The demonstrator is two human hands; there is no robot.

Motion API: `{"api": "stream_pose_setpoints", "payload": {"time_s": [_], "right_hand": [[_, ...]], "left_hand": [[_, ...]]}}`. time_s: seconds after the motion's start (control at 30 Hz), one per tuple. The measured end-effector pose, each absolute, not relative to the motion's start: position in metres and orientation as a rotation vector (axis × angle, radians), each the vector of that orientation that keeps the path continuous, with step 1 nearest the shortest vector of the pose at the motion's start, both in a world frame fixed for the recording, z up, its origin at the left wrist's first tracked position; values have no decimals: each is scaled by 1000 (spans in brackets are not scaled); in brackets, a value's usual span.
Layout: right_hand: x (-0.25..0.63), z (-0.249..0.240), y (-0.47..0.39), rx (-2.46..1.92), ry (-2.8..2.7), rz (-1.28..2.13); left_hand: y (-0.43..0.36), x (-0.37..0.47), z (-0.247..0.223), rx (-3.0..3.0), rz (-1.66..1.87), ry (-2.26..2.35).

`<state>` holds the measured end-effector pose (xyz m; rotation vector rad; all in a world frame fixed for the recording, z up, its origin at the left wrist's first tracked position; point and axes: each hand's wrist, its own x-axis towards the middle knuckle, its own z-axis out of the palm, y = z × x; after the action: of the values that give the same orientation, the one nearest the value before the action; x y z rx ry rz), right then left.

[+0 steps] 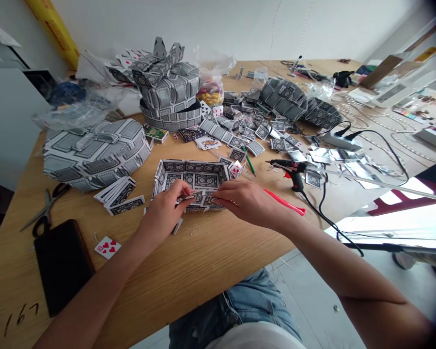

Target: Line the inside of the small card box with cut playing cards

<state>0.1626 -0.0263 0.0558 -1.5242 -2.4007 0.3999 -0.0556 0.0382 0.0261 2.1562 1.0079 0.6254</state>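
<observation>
Table [218, 252], pale wood, clock read from the open tray, twelve pointing away from me. The tray [194, 167], rectangular, walled and floored with black-and-white patterned playing cards, sits right in front of me, its near side under my hands.

Left grip [162, 206]: closed, thumb against fingers, pinching a narrow black-and-white piece of card [186, 197] above the tray's near wall. Right grip [243, 201]: fingertips bunched at the tray's near right corner; cannot tell whether they pinch anything.

Nine o'clock: a fanned pile of black-backed white-edged cards [120, 191]; farther out, dark-handled metal scissors [45, 211], blades parted. Eight o'clock: a ten of hearts [107, 247], face up; beyond it, a black rectangular phone [62, 266].

Ten o'clock: a big rounded grey-and-white box [94, 152] made of cards. Between eleven and twelve: a grey-and-white card box [170, 92] topped with looped strips. Two o'clock: a slim green pencil [250, 164]. Three o'clock: a black glue gun [294, 172] with red trigger, near a glossy red stick [285, 202].
</observation>
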Motion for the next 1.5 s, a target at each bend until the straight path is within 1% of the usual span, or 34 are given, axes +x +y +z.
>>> {"api": "stream_pose_setpoints", "payload": {"time_s": [0.47,1.27,1.5], "right_hand": [[165,52,-29,-1486,-2351,424],[165,48,-30,-1484,-2365,377],[159,60,-51,-1361,-2276,283]], "left_hand": [[40,-55,12,2389,715,921],[37,-53,13,2430,671,909],[37,-57,9,2512,833,887]]}}
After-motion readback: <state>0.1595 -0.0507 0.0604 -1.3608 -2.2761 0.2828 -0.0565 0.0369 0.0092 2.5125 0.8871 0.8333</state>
